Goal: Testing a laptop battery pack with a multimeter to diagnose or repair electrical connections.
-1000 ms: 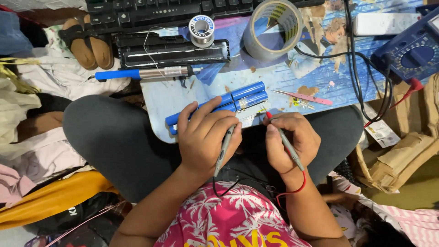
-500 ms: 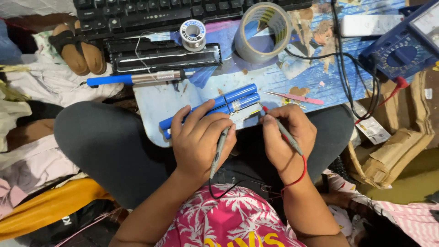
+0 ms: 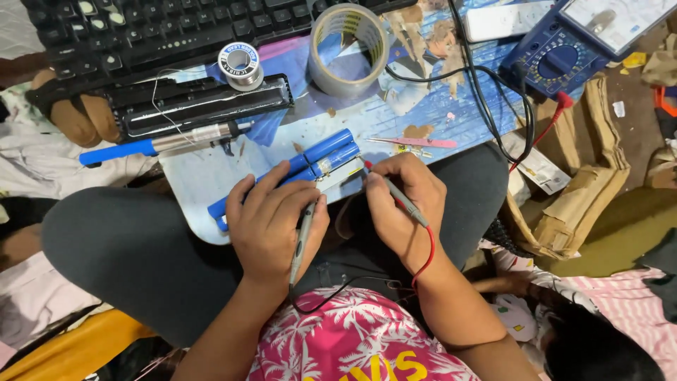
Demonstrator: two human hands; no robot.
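Note:
A pack of blue cylindrical battery cells (image 3: 321,156) lies on a pale blue mat (image 3: 204,187) across my lap. My left hand (image 3: 271,222) rests over the pack's near end and holds a grey black-wired test probe (image 3: 303,236), its tip at the cells. My right hand (image 3: 402,208) grips the red-tipped probe (image 3: 395,189) like a pen, its tip touching the metal strip at the pack's right end. A red wire loops round my right wrist.
A blue multimeter (image 3: 592,35) sits top right, its leads trailing over the mat. A tape roll (image 3: 349,46), solder spool (image 3: 240,63), black keyboard (image 3: 141,32), blue-handled soldering iron (image 3: 162,144), pink tweezers (image 3: 409,142) and cardboard (image 3: 578,176) surround the mat.
The view has shifted slightly; both hands stay on the battery pack with the probes, the right probe tip still at the pack's right end.

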